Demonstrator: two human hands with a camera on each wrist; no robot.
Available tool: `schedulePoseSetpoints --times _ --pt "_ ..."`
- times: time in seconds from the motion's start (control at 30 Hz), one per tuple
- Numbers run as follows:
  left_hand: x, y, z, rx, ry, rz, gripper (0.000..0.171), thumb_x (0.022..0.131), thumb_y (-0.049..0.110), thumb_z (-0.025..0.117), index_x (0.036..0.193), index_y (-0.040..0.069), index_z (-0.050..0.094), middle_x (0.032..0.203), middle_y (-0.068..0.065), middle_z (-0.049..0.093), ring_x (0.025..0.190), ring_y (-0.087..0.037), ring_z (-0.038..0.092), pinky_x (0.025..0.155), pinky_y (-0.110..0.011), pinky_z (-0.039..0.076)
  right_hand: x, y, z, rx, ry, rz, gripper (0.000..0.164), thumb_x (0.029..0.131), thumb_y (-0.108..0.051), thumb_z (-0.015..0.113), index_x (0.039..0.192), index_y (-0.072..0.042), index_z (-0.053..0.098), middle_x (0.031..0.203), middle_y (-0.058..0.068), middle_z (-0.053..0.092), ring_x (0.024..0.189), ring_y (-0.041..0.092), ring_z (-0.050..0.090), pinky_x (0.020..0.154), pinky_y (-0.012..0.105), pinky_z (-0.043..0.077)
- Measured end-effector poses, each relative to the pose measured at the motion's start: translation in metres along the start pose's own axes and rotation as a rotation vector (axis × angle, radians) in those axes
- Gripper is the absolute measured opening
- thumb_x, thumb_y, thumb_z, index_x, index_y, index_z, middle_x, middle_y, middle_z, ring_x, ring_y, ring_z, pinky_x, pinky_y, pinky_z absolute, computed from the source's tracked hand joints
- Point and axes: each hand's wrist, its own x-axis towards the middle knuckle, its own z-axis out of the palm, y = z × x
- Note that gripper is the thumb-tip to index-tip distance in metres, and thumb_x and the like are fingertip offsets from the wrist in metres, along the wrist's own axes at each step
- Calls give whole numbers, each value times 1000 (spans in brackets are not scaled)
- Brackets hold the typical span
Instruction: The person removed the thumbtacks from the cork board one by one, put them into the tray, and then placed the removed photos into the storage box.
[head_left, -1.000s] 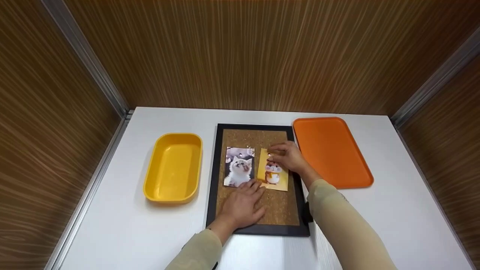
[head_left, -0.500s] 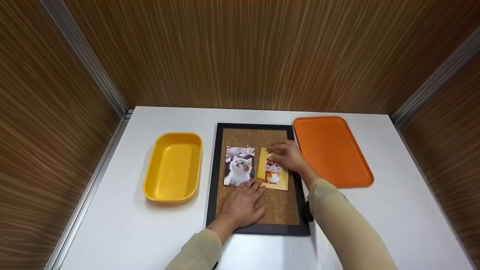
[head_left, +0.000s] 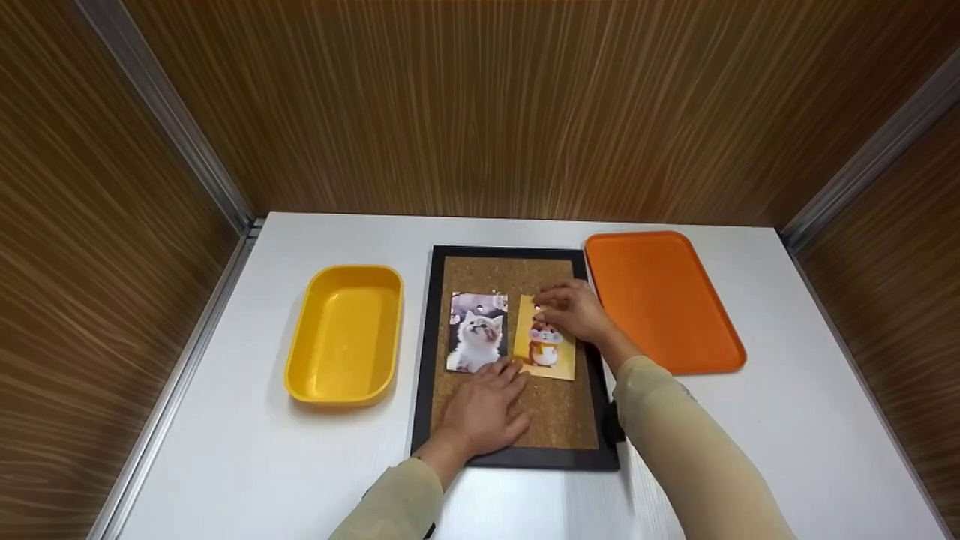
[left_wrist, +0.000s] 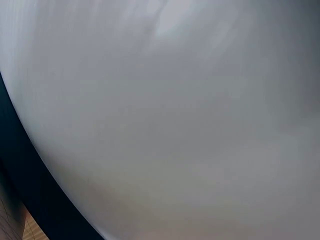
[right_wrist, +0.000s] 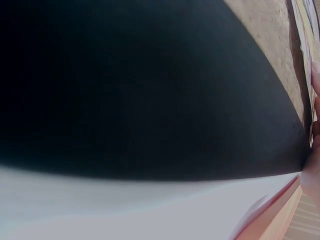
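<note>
Left hand [head_left: 486,414] rests with fingers spread by the hamster card [head_left: 545,356] on the board [head_left: 559,420]; right hand [head_left: 576,311] bends over the card's top (grip unclear). Probably light, easily creased: hold its edges.

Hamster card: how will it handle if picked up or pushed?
Likely light and bendy: the card looks thin. Unlikely to roll or tip, being a flat sheet on the cork board. Pushing it toward the person might snag, as the left hand overlaps its lower left corner.

The left hand [head_left: 484,412] lies palm down, fingers [head_left: 511,382] extended; the right hand [head_left: 574,310] holds a pinch, fingers bent.
</note>
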Motion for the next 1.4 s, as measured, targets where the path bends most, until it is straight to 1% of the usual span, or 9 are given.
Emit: schedulePoseSetpoints --times 0.2,0.43,0.6,0.7,0.8,1.03,1.23,1.4 --pt "0 0 0 9 -16 -5 67 106 58 44 158 16 54 164 -4 48 155 -24 38 127 -38 30 0 -1 1 16 2 -7 24 90 -16 88 111 -7 84 136 17 68 135 40 46 114 56 37" --pt "1 0 0 1 -18 -9 67 107 58 43 158 17 53 164 -4 47 155 -24 38 127 -38 29 1 -2 -1 31 -14 37 21 91 -17 87 110 -8 83 138 16 66 137 39 45 115 55 39" --pt "1 1 -1 -7 -18 -13 67 107 58 43 159 17 52 165 -4 45 156 -24 36 127 -38 28 3 -4 -4 -38 -26 -2 21 90 -18 88 108 -7 82 137 17 68 135 41 47 117 57 34" --pt "0 1 -1 -10 -20 -16 67 107 57 43 159 17 52 166 -4 44 156 -24 35 128 -38 28 3 -5 -5 -79 -32 -23 23 89 -19 88 107 -7 82 136 17 68 134 43 48 117 58 33" --pt "0 1 -1 -13 -18 -17 67 106 57 44 159 17 52 165 -4 45 156 -24 36 127 -38 28 3 -6 -4 -92 -36 -27 23 89 -19 89 107 -7 81 136 17 68 134 44 48 117 58 33" --pt "0 1 -1 -17 12 -8 64 105 55 49 156 17 56 162 -4 51 154 -24 40 126 -37 32 5 -6 -4 -98 -57 -1 21 90 -19 87 105 -7 79 138 17 66 137 44 44 117 59 31" --pt "-1 1 -1 -13 -10 -12 65 106 55 47 158 16 54 164 -3 48 155 -24 37 127 -37 30 5 -6 -4 -99 -72 31 19 91 -19 86 105 -8 78 140 16 65 138 42 43 118 59 29" --pt "0 0 -2 -13 -12 -10 66 106 55 45 158 16 53 165 -4 47 155 -24 37 127 -37 30 6 -7 -5 -100 -76 49 21 92 -22 86 105 -9 78 139 15 65 138 41 43 118 58 30"
